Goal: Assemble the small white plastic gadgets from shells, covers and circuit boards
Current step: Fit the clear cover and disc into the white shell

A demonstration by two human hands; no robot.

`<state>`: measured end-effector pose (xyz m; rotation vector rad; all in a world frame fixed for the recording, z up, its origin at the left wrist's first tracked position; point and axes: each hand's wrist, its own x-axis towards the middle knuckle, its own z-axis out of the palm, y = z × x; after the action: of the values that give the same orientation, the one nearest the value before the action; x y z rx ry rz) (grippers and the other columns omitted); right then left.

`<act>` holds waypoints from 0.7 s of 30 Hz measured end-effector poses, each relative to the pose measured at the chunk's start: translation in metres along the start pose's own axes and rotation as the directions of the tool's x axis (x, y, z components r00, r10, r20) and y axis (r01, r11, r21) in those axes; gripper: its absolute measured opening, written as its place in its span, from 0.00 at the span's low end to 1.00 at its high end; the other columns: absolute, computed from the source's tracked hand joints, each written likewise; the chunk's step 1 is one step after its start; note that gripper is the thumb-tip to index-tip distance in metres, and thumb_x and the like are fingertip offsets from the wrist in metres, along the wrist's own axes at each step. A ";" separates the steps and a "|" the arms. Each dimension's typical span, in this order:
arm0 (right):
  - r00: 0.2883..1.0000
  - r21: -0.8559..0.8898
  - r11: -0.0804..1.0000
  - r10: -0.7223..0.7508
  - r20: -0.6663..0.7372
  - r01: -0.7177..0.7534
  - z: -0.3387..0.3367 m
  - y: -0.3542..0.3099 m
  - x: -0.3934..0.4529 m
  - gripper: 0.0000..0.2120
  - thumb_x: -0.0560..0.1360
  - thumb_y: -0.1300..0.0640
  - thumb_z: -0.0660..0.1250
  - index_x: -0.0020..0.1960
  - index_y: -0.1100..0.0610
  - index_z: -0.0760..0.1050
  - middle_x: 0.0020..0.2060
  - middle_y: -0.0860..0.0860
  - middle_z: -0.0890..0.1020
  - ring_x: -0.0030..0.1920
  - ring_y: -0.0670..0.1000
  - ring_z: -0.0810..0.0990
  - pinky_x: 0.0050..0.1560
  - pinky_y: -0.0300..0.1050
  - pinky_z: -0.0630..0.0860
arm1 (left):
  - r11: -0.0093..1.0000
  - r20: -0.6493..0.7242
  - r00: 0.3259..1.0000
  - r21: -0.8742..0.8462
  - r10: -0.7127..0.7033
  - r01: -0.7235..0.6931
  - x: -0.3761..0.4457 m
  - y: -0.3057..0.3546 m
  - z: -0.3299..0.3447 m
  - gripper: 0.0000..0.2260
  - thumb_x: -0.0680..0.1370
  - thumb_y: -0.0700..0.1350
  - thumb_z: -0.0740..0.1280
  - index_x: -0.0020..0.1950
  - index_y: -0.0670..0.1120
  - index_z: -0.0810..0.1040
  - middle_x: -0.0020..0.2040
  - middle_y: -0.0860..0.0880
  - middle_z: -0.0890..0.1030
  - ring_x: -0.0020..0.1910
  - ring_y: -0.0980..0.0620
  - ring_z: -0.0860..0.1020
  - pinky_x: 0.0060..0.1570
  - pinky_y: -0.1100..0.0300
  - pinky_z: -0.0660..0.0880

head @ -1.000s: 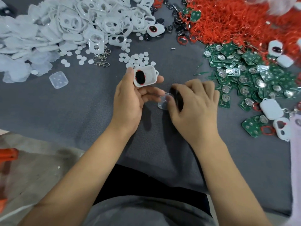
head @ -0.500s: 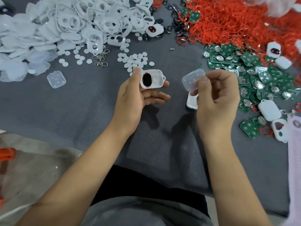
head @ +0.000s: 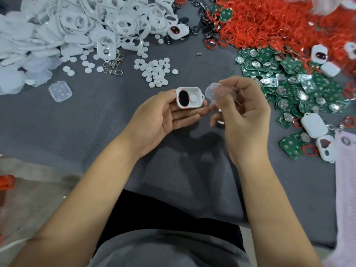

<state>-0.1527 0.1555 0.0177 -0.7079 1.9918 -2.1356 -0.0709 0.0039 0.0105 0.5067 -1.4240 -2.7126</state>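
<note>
White shell (head: pixel 189 97), one, open side up, held above the middle of the grey worktop (head: pixel 77 128) on the curled fingertips of the left hand (head: pixel 159 118), thumb at its left edge; inside it sit one black oval with red tabs and one white disc.

Far-left corner: heap of white shells and covers (head: pixel 77 22), too many and too overlapped to count; translucent covers (head: pixel 17 74) piled at its left side.
Clear square cover (head: pixel 60 92), one, lying alone near the left edge.
Metal clasps (head: pixel 113 67), a small cluster just below the heap; count not clear.
White discs (head: pixel 156 74), a loose scatter of some dozens, just behind the held shell.
Screw (head: pixel 199 54), one, alone behind the discs.
Clear cover (head: pixel 212 92), one, pinched between thumb and fingers of the right hand (head: pixel 244 120), just right of the shell and close to its edge; blurred, so contact cannot be told.
Far-right corner: mass of red rings (head: pixel 279 24), uncountable.
Green circuit boards (head: pixel 289 79), several dozen, overlapping along the right edge.
Closed white gadgets (head: pixel 313 125), at least two among the boards.
Pale sheet (head: pixel 346 170), one, at the right edge.

The right hand hides part of the boards.
</note>
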 end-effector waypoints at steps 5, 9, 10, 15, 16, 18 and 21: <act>0.999 -0.046 0.998 0.038 0.004 -0.038 0.000 0.003 -0.001 0.06 0.82 0.63 0.68 0.54 0.53 0.80 0.35 0.51 0.81 0.30 0.53 0.78 0.24 0.41 0.73 | 0.999 0.009 1.000 0.042 0.015 -0.015 0.003 -0.002 0.000 0.19 0.88 0.45 0.50 0.68 0.39 0.77 0.60 0.39 0.85 0.60 0.44 0.85 0.53 0.58 0.82; 0.998 -0.058 0.997 0.054 -0.030 -0.056 -0.001 0.005 0.000 0.11 0.81 0.65 0.66 0.59 0.53 0.81 0.39 0.51 0.83 0.32 0.51 0.80 0.25 0.42 0.75 | 0.993 -0.003 0.997 0.094 0.073 -0.072 0.001 -0.005 -0.001 0.16 0.88 0.43 0.52 0.66 0.40 0.77 0.58 0.41 0.86 0.58 0.45 0.85 0.52 0.60 0.81; 0.998 -0.044 0.997 0.057 -0.037 -0.059 -0.001 0.005 0.000 0.10 0.81 0.65 0.67 0.59 0.54 0.80 0.41 0.51 0.84 0.33 0.50 0.81 0.25 0.42 0.75 | 0.987 -0.013 0.995 0.127 0.097 -0.094 0.000 -0.006 -0.001 0.14 0.88 0.41 0.54 0.66 0.40 0.77 0.57 0.42 0.86 0.57 0.46 0.86 0.51 0.61 0.81; 0.999 -0.053 0.998 0.021 -0.034 -0.022 -0.001 0.005 0.000 0.02 0.80 0.63 0.71 0.52 0.58 0.80 0.39 0.52 0.84 0.34 0.52 0.83 0.27 0.45 0.77 | 0.970 -0.024 0.986 0.185 0.162 -0.155 -0.002 -0.009 -0.001 0.12 0.87 0.36 0.58 0.69 0.37 0.74 0.57 0.40 0.86 0.58 0.44 0.85 0.54 0.59 0.81; 0.999 -0.054 0.998 0.014 -0.030 -0.016 -0.001 0.005 0.000 0.02 0.80 0.62 0.71 0.51 0.57 0.81 0.39 0.50 0.83 0.34 0.51 0.82 0.28 0.46 0.78 | 0.969 -0.026 0.985 0.187 0.170 -0.162 -0.002 -0.009 -0.001 0.12 0.86 0.36 0.59 0.69 0.37 0.74 0.57 0.41 0.86 0.58 0.44 0.85 0.53 0.59 0.81; 0.999 -0.049 0.999 0.007 -0.035 -0.009 0.000 0.005 0.000 0.02 0.81 0.62 0.70 0.52 0.57 0.81 0.38 0.48 0.83 0.34 0.50 0.82 0.27 0.45 0.77 | 0.964 -0.036 0.983 0.203 0.181 -0.170 -0.003 -0.009 0.001 0.11 0.86 0.37 0.61 0.68 0.37 0.75 0.55 0.42 0.87 0.55 0.46 0.86 0.52 0.60 0.81; 0.998 -0.056 0.998 0.003 -0.057 -0.006 0.000 0.007 0.000 0.01 0.82 0.61 0.70 0.52 0.58 0.80 0.38 0.49 0.82 0.34 0.49 0.80 0.27 0.44 0.76 | 0.961 -0.056 0.982 0.221 0.179 -0.163 -0.003 -0.010 0.002 0.09 0.85 0.36 0.62 0.64 0.39 0.77 0.52 0.43 0.87 0.51 0.47 0.87 0.49 0.61 0.81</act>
<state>-0.1542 0.1543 0.0111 -0.6579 2.0876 -2.1277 -0.0672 0.0115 0.0044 0.4650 -1.6679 -2.3946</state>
